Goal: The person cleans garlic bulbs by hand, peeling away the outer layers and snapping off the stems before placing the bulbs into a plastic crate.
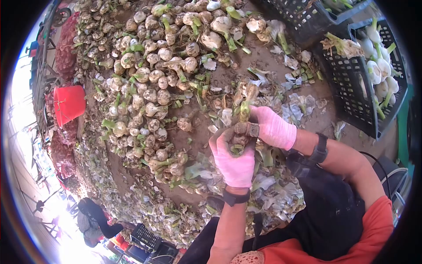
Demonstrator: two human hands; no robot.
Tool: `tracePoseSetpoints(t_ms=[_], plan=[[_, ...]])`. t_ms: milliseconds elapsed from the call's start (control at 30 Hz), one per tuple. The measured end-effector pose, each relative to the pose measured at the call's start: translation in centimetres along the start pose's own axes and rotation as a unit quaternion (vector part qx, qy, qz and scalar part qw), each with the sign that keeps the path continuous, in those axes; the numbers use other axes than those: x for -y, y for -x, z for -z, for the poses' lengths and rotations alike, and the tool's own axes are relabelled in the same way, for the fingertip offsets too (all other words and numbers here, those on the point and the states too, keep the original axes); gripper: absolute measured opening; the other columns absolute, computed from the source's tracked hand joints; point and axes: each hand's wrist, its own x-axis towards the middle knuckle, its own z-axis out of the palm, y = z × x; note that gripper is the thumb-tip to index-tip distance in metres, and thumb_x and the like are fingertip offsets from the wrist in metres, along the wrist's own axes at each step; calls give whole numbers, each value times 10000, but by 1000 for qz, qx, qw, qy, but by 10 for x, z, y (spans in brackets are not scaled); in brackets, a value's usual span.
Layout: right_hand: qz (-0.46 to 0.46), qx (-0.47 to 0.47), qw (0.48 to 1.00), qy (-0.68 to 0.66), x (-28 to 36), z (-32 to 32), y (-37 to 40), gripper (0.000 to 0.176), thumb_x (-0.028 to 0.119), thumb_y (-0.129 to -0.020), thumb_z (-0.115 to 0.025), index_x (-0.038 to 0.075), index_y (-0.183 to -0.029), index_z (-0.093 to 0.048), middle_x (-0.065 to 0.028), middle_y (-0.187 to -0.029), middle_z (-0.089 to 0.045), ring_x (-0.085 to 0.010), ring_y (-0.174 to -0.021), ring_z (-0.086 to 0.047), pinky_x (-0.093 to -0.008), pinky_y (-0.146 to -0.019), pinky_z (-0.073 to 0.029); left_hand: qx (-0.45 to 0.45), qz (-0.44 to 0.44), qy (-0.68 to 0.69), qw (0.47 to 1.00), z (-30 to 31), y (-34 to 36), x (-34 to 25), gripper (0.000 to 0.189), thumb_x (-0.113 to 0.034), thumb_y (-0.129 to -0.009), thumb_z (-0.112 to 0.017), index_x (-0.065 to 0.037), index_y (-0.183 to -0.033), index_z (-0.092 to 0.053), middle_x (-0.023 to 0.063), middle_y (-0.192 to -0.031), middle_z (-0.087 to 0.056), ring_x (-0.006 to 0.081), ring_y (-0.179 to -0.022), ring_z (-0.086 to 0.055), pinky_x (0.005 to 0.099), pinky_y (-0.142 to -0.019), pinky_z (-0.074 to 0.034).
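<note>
Both my hands wear pink gloves with dirt-darkened fingertips and meet in front of me. My left hand point(234, 160) is closed, its fingers curled round a garlic plant. My right hand point(271, 127) also grips this garlic, thumb and fingers pinched at its stalk. A yellow-green part of the garlic point(244, 112) shows above the fingers; the rest is mostly hidden by the gloves. Just beyond the hands lies a brownish peeled clump point(247, 91) on the ground. Many soil-covered garlic bulbs point(151, 75) with cut stalks are heaped ahead and to the left.
At the right stands a black perforated crate point(351, 99) holding cleaned white garlic point(381, 66); another crate point(303, 22) is behind it. Papery peelings point(281, 198) cover the ground round my legs. A red bucket point(70, 104) and red mesh sacks point(67, 53) stand at left. Another person point(94, 220) is at lower left.
</note>
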Motion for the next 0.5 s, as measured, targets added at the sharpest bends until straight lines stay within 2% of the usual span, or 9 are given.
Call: tracePoseSetpoints(t_ms=[67,133,200,267,333,400,433,467,500], plan=[[32,3,997,-76,-4,-1,1,275,198,-884,-644,-15,-1053,-600,-67,-957,-644,-96,-884,-560,-283,-787,-476,2,-17,-7,1000,1,-2,0,511,-2,-574,-811,-56,-1033,-593,61,-1073,-517,197,-968,-541,311,-860,-444],[58,12,996,-70,-10,1,0,281,190,-898,-624,-16,-1086,-588,-81,-1004,-630,-109,-912,-558,-289,-813,-468,3,-35,-14,999,2,-2,-1,516,1,-572,-814,-54,-1034,-593,60,-1074,-518,198,-966,-541,313,-859,-445],[85,20,994,-64,-9,5,1,289,182,-912,-603,-17,-1119,-576,-95,-1050,-617,-121,-941,-556,-294,-840,-460,1,13,6,1000,3,-2,-3,543,12,-557,-821,-58,-1044,-593,62,-1067,-521,205,-987,-538,320,-878,-441],[116,47,990,69,-5,11,2,242,139,-922,-558,10,-1126,-576,-76,-1067,-605,-154,-1003,-542,-315,-892,-435,8,7,-5,1000,6,-3,-1,546,18,-567,-820,-53,-1056,-588,59,-1072,-528,194,-983,-542,315,-874,-447],[113,9,990,78,-28,11,-1,233,119,-912,-559,6,-1115,-580,-87,-1058,-602,-153,-1001,-542,-311,-885,-436,15,3,-17,1000,7,-3,3,549,24,-578,-819,-48,-1068,-583,57,-1077,-535,183,-980,-546,311,-870,-453],[110,-29,990,88,-26,8,-2,225,99,-903,-560,2,-1104,-585,-98,-1050,-599,-152,-999,-541,-308,-879,-436,37,90,98,990,5,-3,8,530,45,-622,-801,-26,-1093,-570,49,-1059,-567,146,-938,-564,288,-836,-478],[95,-36,984,145,-24,9,0,219,80,-891,-556,-8,-1088,-591,-111,-1031,-597,-156,-980,-547,-312,-859,-444,37,90,98,990,5,-3,7,530,45,-622,-801,-26,-1093,-570,49,-1059,-567,146,-938,-564,288,-836,-478],[79,-43,975,201,-18,8,1,213,60,-880,-552,-18,-1073,-597,-125,-1013,-596,-159,-961,-553,-316,-839,-451,51,134,151,978,6,-2,3,529,54,-644,-788,-14,-1114,-554,51,-1049,-580,135,-921,-572,278,-824,-489],[78,-43,975,202,-17,8,2,213,60,-880,-552,-18,-1073,-597,-125,-1013,-596,-159,-961,-553,-316,-839,-451,64,178,203,961,6,-2,1,529,63,-666,-775,-2,-1134,-537,53,-1039,-593,124,-904,-581,268,-812,-499]])
